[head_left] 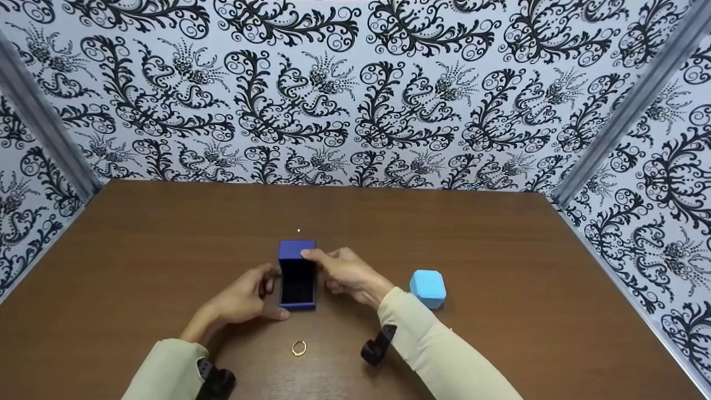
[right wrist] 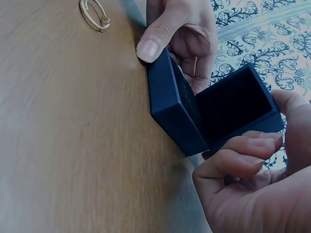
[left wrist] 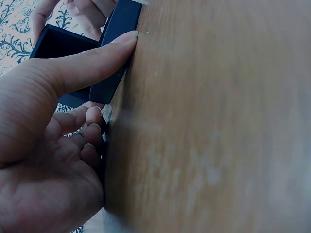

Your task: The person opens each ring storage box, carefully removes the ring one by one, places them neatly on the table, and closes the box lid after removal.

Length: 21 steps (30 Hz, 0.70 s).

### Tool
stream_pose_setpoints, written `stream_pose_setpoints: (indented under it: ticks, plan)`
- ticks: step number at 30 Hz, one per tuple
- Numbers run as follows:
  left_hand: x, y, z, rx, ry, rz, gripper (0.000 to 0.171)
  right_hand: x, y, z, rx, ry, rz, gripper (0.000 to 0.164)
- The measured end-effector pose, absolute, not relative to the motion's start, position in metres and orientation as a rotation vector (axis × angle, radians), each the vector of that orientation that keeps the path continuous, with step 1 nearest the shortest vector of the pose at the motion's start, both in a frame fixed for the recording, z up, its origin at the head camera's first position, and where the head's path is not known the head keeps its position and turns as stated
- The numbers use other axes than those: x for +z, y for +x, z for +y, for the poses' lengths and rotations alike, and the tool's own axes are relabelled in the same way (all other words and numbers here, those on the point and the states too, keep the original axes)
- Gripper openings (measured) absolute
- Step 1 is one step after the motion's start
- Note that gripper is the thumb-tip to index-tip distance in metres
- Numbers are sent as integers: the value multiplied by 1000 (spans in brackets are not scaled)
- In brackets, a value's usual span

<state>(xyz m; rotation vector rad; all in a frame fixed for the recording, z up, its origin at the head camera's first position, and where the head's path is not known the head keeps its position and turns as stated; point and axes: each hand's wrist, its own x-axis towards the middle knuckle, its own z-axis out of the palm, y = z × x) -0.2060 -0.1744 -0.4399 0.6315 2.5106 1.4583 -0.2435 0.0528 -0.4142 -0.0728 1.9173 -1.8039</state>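
A dark blue ring box (head_left: 298, 306) stands on the table with its lid (head_left: 291, 248) raised and its dark inside facing the person. My left hand (head_left: 239, 298) holds the base at its left side, thumb by the front corner and fingers further back. With the thumb on top of the lid and the other fingers bent at its right side, my right hand (head_left: 354, 276) grips the raised lid. A gold ring (head_left: 299, 355) lies on the table in front of the box; the right wrist view shows this ring (right wrist: 103, 27) near its upper edge.
A light blue closed box (head_left: 428, 285) with rounded corners stands to the right, close by the right sleeve (head_left: 422, 333). Behind the brown table (head_left: 194, 222) rises a wall (head_left: 355, 94) with black scroll patterns. A tiny bright speck (head_left: 298, 230) shows just beyond the ring box.
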Motion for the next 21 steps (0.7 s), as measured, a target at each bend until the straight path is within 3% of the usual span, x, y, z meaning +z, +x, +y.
stream_pose_setpoints:
  ticks: [15,21]
  plan:
    - [-440,-206,-173,1465,625,2513,61,-421,-243,54,-1814,-105,1955,30]
    - [-440,-207,-173,1476,617,2493,56,-424,-241,57,-1780,-106,2004,57]
